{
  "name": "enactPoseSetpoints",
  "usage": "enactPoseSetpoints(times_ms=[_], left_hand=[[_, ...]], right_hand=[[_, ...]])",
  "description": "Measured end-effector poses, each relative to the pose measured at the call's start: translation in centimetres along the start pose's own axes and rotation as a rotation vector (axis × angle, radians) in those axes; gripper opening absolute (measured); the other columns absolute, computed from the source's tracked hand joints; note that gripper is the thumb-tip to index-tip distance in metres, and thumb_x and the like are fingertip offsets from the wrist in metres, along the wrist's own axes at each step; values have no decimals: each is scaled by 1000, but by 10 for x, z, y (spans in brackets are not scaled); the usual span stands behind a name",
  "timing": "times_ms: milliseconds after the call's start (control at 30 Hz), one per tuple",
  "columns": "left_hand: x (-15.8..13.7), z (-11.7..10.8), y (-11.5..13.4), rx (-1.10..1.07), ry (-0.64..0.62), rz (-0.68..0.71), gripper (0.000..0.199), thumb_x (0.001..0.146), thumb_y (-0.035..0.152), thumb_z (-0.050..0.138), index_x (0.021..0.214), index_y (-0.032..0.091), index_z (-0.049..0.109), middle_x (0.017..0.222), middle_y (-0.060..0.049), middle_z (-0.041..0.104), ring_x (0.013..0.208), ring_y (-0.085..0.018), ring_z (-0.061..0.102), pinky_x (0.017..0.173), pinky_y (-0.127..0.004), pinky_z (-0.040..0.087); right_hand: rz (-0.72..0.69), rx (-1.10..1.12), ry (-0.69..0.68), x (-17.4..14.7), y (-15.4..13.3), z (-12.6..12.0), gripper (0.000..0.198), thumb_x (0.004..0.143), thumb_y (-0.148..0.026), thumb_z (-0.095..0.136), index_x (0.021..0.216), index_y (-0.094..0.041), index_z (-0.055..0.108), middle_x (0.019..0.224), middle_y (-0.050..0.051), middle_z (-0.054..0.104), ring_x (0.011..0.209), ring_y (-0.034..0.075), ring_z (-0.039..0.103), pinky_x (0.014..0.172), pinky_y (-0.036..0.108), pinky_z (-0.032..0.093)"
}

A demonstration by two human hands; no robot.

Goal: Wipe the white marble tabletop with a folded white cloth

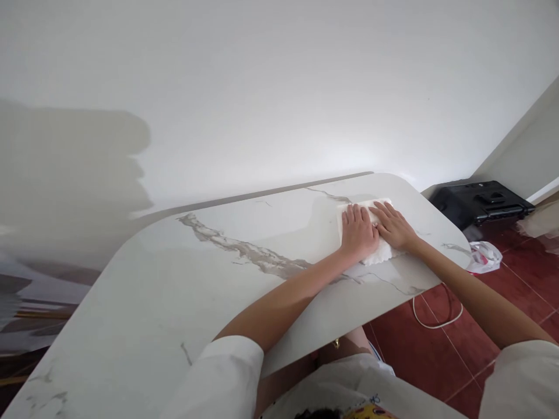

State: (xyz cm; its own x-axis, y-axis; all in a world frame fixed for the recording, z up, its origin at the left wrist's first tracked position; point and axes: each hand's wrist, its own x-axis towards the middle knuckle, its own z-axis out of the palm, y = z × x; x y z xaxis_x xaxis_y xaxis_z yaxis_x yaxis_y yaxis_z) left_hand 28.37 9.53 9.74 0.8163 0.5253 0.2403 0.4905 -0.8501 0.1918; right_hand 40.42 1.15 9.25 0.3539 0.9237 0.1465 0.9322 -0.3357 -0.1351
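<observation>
Checker: State the position of the cloth.
Me: The cloth (381, 254) lies flat on the bench (148, 279), toward the bench's right end, between its back and front edges.

Checker: And your hands?
Me: Both rest on it, palms down. My left hand (358, 233) is laid flat, fingers close together; my right hand (396, 229) lies beside it, fingers slightly spread. No pinch observed.

Checker: Handling?
Me: Assessed as light, soft and limp, with no stiffness of its own. The bench looks smooth, so the cloth should slide readily and may ruck up under uneven pressure. Whether it is fabric or paper I cannot tell; if paper, it could tear.

Checker: Best hold?
Me: Flat palms, weight spread. For lifting, I judge the free edge facing the bench's front suitable.

Checker: Surroundings?
Me: Beyond the bench's right end, a black case (484, 203) and a bag (485, 258).
</observation>
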Motion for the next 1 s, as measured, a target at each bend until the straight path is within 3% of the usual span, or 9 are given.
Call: enactPoseSetpoints(times_ms=[300, 633, 800, 1000], left_hand=[[64, 13, -24, 40, 53, -42, 53, 94, 31, 31, 137, 2, 40, 147, -20, 38, 140, -33, 29, 114, -46, 23], [135, 22, -39, 61, 5, -78, 56, 93, 32, 30, 140, 2, 37, 150, -20, 34, 141, -33, 24, 115, -46, 20], [153, 28, -43, 48, 42, -100, 55, 93, 32, 30, 138, 1, 40, 148, -20, 36, 139, -34, 27, 114, -47, 20], [155, 28, -43, 36, 46, -101, 55, 92, 30, 30, 138, 1, 40, 148, -19, 37, 139, -34, 27, 115, -46, 20]], right_hand=[[-21, 43, -27, 72, 24, 6, 54, 95, -33, 26, 147, -22, 32, 157, 4, 25, 145, 30, 18, 112, 52, 29], [-42, 76, -18, 146, 61, 14, 56, 93, -36, 28, 147, -24, 31, 157, 3, 27, 145, 29, 18, 115, 51, 25], [-77, 69, -2, 170, 75, 19, 56, 92, -36, 28, 146, -22, 33, 155, 5, 29, 144, 28, 21, 116, 50, 25], [-48, 74, -26, 169, 74, 19, 57, 93, -36, 27, 148, -22, 30, 157, 3, 26, 145, 26, 17, 118, 46, 21]])
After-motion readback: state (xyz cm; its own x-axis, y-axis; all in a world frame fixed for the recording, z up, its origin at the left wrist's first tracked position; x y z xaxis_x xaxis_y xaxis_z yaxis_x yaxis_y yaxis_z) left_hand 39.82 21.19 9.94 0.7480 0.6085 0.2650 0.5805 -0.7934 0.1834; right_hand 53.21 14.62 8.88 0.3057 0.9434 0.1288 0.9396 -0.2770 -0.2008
